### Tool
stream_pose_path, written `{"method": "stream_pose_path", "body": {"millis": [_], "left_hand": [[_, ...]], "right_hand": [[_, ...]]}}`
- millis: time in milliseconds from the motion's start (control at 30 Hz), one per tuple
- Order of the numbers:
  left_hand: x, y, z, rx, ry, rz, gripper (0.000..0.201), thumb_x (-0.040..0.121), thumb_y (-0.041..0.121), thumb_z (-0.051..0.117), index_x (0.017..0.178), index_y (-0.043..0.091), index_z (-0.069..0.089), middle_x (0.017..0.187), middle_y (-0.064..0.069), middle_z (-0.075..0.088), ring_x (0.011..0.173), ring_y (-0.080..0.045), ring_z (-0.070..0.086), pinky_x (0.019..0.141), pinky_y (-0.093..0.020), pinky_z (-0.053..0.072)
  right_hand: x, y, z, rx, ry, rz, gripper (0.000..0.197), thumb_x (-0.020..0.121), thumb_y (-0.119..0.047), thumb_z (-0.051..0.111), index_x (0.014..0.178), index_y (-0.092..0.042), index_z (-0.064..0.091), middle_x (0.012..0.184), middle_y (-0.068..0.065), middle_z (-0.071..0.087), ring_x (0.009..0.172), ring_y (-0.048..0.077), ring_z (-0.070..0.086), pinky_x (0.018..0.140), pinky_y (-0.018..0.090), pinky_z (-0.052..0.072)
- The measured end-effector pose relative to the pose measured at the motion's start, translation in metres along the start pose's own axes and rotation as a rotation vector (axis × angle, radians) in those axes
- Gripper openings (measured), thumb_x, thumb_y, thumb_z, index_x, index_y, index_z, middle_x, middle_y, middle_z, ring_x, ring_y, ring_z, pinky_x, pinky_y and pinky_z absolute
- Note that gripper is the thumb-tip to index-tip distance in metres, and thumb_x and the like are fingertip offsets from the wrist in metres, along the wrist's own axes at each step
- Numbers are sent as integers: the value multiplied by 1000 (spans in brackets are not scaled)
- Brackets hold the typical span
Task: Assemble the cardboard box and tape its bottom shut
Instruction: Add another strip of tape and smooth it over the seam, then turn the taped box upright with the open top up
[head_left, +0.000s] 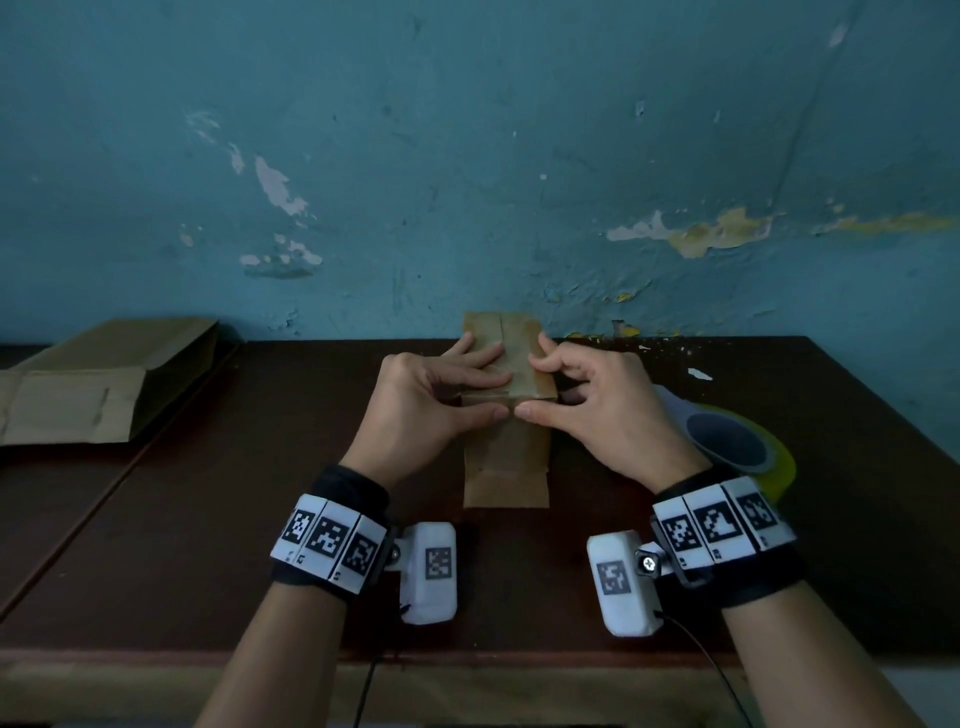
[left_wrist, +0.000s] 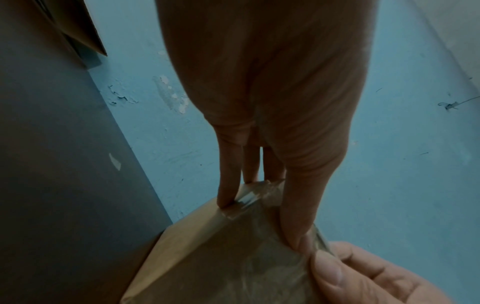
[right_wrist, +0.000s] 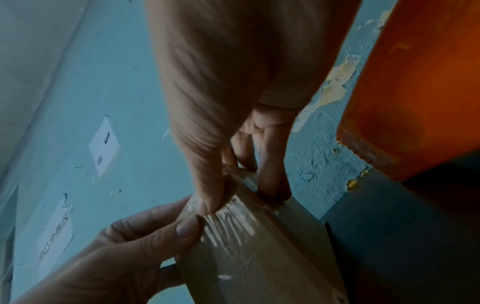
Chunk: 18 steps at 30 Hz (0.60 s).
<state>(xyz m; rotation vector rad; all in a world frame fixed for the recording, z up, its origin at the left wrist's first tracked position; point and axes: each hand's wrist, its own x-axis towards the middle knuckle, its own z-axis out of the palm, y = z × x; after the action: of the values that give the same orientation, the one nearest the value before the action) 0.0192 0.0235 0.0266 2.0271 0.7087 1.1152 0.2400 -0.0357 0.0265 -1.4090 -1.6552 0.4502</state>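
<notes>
Fingers (head_left: 485, 359) of the left hand (head_left: 426, 400) are pressed flat atop the cardboard box (head_left: 506, 457), its near top edge pinched by the right hand (head_left: 613, 415); a tape roll (head_left: 737, 441) is set just right of it.

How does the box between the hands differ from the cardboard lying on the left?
The standing box is folded into shape and upright; the flat cardboard lies flat. The standing box has clear tape over its top end; the flat cardboard shows none. The left hand and right hand press on the standing box; the flat cardboard lies untouched. Both are plain brown.
</notes>
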Motion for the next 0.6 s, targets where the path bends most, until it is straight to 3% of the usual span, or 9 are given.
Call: {"method": "stream_pose_path", "body": {"millis": [133,300,367,467,600], "left_hand": [[-1,2,0,23,3,4,43,71,15,90,112,16,78,134,1,67,142,-10,46,117,-37,41],[-1,7,-5,-30,-53,-27,48,73,23,86,119,17,75,139,6,64,145,-5,40,121,-38,35],[-3,12,-8,-110,-48,-45,45,79,19,81,122,11,73,139,4,64,144,-6,44,120,-36,35],[-5,19,-12,-298,112,-75,38,88,2,70,125,-3,67,130,-4,71,127,-14,63,101,-28,53],[-7,14,-18,-320,376,-157,31,83,-4,76,114,-2,72,98,-11,80,91,-19,77,74,-24,59]], "right_hand": [[-1,-1,-1,-1,10,-4,61,70,-37,90,126,-22,70,153,-1,52,135,12,56,94,41,59],[-1,-7,-10,-33,-65,33,76,64,-35,94,134,-41,63,157,-10,46,124,17,64,94,41,60],[-2,-7,-11,-22,-65,19,74,68,-33,93,134,-43,63,157,-12,46,124,15,63,96,40,59],[-2,-6,-12,33,-41,21,68,70,-27,92,131,-42,66,155,-12,48,125,14,62,96,40,59],[-4,-5,-17,106,-13,24,67,72,-16,90,133,-32,67,154,-8,51,132,8,57,97,34,58]]}}
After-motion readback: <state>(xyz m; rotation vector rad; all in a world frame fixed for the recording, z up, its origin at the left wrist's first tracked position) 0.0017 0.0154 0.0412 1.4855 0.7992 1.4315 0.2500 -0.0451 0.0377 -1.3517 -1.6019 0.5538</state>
